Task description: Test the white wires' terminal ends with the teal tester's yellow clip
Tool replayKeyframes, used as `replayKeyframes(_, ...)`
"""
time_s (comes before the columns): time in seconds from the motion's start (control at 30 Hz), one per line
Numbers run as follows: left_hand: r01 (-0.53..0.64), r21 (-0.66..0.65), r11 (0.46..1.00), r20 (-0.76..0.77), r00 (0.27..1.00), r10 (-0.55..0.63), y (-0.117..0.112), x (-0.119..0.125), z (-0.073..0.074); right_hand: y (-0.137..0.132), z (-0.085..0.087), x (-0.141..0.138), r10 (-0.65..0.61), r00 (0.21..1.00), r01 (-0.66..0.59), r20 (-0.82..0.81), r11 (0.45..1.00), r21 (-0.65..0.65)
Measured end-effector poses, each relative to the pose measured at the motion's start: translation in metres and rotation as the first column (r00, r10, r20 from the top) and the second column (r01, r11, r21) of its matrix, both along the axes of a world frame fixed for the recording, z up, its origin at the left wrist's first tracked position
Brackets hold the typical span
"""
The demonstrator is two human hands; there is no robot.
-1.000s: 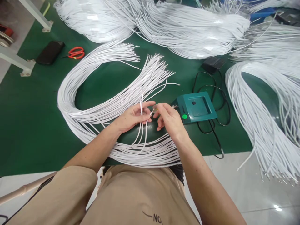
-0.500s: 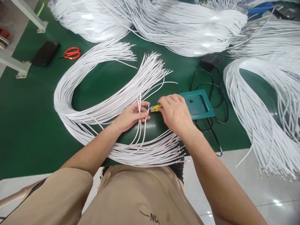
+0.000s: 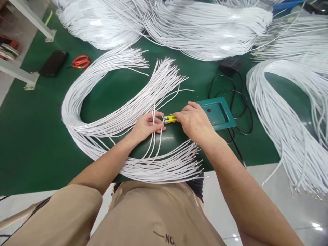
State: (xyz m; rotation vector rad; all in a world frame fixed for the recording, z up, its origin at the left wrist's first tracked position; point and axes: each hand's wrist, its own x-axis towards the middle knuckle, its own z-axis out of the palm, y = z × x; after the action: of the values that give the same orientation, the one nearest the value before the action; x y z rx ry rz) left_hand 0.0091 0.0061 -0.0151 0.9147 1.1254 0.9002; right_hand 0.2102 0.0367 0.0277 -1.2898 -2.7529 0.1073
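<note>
The left hand (image 3: 146, 126) pinches a few wires (image 3: 153, 136) upright over the mat while the right hand (image 3: 194, 121) clamps a yellow clip (image 3: 170, 119) at their tips, where a loose pinch could let one slip free.

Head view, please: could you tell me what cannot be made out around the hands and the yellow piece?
- Yellow piece: too small to identify; the right hand covers its far end.
- Wire tip at the left hand: too small to tell whether it touches the yellow piece.
- Green box: near corner hidden behind the right hand.
- White wire bundles: cut off by the top and right edges.
</note>
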Motion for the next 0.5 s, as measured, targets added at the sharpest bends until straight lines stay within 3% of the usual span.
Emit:
replayKeyframes(0.17,0.002,0.002,1.000,-0.051,0.999,-0.002,0.000,0.004,-0.002,0.005,-0.002,0.001,0.002,0.999,-0.001,0.052,1.000,-0.022)
replayKeyframes(0.27,-0.002,0.009,1.000,-0.055,0.998,0.003,0.000,0.004,-0.003,0.001,-0.001,0.003,-0.028,0.999,0.027,0.023,0.999,0.029)
replayKeyframes(0.33,0.010,0.007,1.000,-0.055,0.998,-0.010,0.000,0.003,-0.003,-0.003,-0.002,0.007,-0.143,0.989,0.147,-0.040,0.983,0.109)
replayKeyframes(0.43,0.040,-0.011,0.999,-0.055,0.998,-0.041,0.002,-0.001,-0.002,-0.007,-0.006,0.014,-0.343,0.932,0.359,-0.113,0.915,0.182)
replayKeyframes(0.5,0.050,-0.025,0.998,-0.048,0.998,-0.051,0.003,-0.004,-0.002,-0.007,-0.009,0.017,-0.386,0.912,0.407,-0.135,0.892,0.196)
